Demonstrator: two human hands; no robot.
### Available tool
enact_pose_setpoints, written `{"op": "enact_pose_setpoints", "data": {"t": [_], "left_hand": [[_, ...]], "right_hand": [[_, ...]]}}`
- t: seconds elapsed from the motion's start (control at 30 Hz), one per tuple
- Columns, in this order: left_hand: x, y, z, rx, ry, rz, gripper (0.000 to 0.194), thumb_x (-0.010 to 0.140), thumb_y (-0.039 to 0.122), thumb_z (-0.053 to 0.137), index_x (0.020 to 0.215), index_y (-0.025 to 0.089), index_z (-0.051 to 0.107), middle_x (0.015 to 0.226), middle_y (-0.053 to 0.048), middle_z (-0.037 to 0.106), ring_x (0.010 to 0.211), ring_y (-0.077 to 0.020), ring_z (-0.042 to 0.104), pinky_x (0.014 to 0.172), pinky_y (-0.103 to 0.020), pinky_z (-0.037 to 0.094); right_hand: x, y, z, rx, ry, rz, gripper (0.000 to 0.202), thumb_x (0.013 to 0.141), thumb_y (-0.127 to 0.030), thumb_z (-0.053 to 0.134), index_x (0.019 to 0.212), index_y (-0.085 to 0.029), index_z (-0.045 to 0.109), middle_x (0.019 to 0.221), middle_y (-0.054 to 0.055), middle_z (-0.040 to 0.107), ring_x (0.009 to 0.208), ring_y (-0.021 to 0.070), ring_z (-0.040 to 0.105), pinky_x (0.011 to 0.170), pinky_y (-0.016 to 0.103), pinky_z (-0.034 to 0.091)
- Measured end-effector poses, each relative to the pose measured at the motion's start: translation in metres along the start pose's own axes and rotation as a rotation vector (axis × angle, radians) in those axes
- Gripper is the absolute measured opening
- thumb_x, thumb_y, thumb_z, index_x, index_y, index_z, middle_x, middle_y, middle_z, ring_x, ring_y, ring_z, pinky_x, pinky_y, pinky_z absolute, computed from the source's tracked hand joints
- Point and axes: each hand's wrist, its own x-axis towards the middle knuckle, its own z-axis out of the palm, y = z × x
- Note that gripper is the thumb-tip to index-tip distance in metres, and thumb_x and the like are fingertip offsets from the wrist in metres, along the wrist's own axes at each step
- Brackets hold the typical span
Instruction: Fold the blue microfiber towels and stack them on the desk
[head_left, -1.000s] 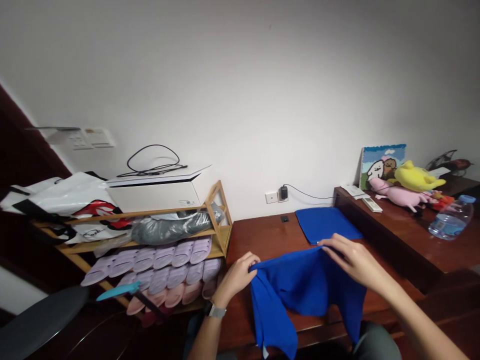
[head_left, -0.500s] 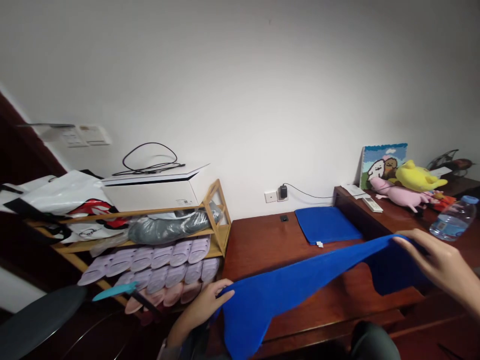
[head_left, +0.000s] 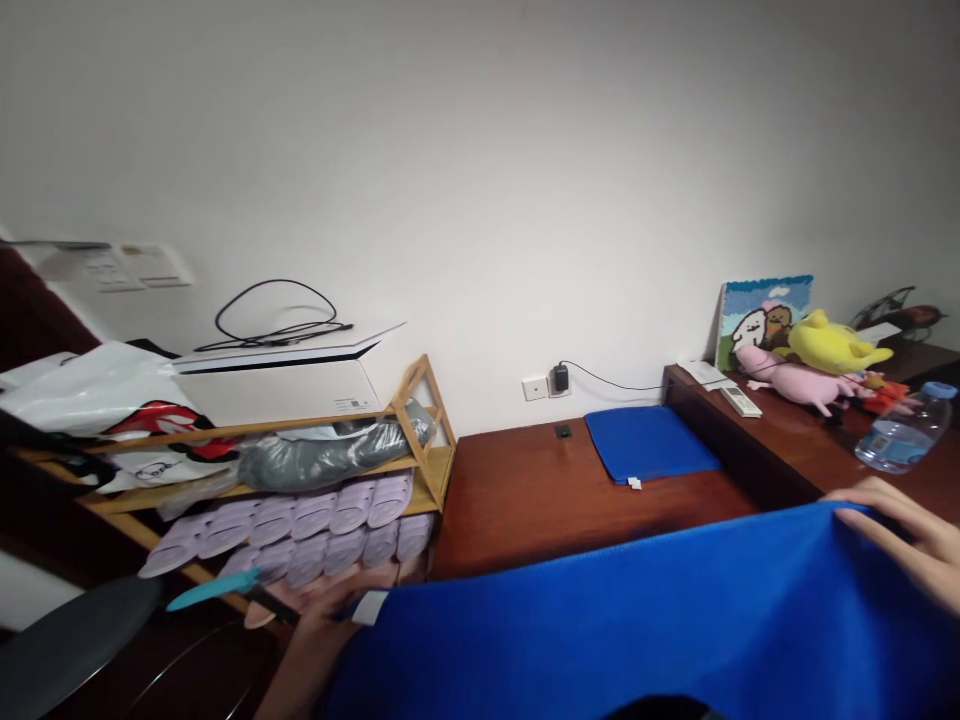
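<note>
Between my two hands a blue cloth [head_left: 585, 620] is stretched out, its top edge rising toward the right. My left hand [head_left: 330, 620] grips its left corner beside a small white label; that hand is partly smeared by motion. At the upper right edge, my right hand [head_left: 900, 535] pinches the cloth between thumb and fingers. The lower part of the cloth runs out of view. Behind it, a folded blue cloth [head_left: 649, 443] with white tags lies flat on the reddish-brown wooden desk [head_left: 517, 490].
At left, a wooden rack [head_left: 431, 470] carries purple slippers [head_left: 337, 510], a bagged grey item and a white box [head_left: 277, 390] with a black cable. The raised right surface holds plush toys [head_left: 802, 385], a remote [head_left: 741, 402] and a water bottle [head_left: 904, 430].
The cloth has gone from a sagging, narrow band to a wide, taut spread. My left hand has moved left and my right hand right, pulling its edge out.
</note>
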Motion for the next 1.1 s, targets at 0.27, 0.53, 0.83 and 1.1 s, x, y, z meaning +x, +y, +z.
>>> {"op": "enact_pose_setpoints", "data": {"t": [0.27, 0.53, 0.83, 1.1], "left_hand": [[0.051, 0.041, 0.028, 0.083, -0.224, -0.008, 0.032, 0.073, 0.054, 0.070, 0.080, 0.023, 0.071, 0.072, 0.001, 0.075, 0.070, -0.0244, 0.068, 0.066, -0.035, 0.058], [0.099, 0.075, 0.011, 0.178, 0.213, 0.248, 0.067, 0.077, 0.081, 0.058, 0.096, 0.020, 0.077, 0.107, -0.010, 0.082, 0.111, -0.0330, 0.072, 0.103, -0.044, 0.055], [0.026, -0.065, 0.047, 0.383, -0.111, 0.292, 0.042, 0.099, 0.047, 0.049, 0.121, 0.027, 0.078, 0.129, -0.003, 0.078, 0.125, -0.0251, 0.071, 0.112, -0.042, 0.054], [-0.035, -0.153, 0.084, 0.731, -0.304, 0.482, 0.041, 0.104, 0.037, 0.046, 0.139, 0.042, 0.067, 0.152, 0.002, 0.062, 0.137, -0.0216, 0.061, 0.115, -0.041, 0.052]], "right_hand": [[0.038, 0.039, 0.058, 0.094, -0.240, -0.010, 0.043, 0.091, -0.065, 0.067, 0.102, -0.025, 0.080, 0.100, 0.011, 0.079, 0.091, 0.0254, 0.077, 0.083, 0.032, 0.058], [0.087, 0.028, 0.059, 0.051, -0.008, -0.070, 0.052, 0.091, -0.073, 0.062, 0.106, -0.025, 0.077, 0.107, 0.011, 0.076, 0.098, 0.0236, 0.072, 0.093, 0.035, 0.053], [-0.029, 0.091, 0.133, 0.149, -0.296, 0.014, 0.042, 0.088, -0.067, 0.061, 0.093, -0.029, 0.077, 0.093, 0.011, 0.078, 0.088, 0.0312, 0.076, 0.082, 0.045, 0.062], [-0.131, 0.117, 0.210, -0.092, -0.472, 0.071, 0.026, 0.079, -0.035, 0.051, 0.092, -0.032, 0.073, 0.095, 0.011, 0.076, 0.088, 0.0329, 0.075, 0.079, 0.048, 0.062]]}}
